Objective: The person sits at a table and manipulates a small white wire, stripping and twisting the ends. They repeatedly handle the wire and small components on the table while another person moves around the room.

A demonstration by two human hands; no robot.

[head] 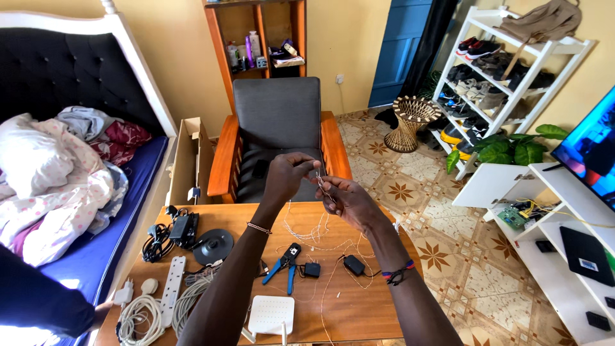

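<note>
Both my hands are raised above a wooden table. My left hand pinches the top end of a thin pale wire between thumb and fingers. My right hand holds the same wire just below, fingers closed round it. The rest of the wire hangs down in loose tangled strands onto the table. Blue-handled pliers lie on the table beneath my arms, beside two small black adapters.
On the table lie a white router, a white power strip, coiled cables, a black round disc and a black charger. A grey armchair stands behind; a bed is left, white shelves right.
</note>
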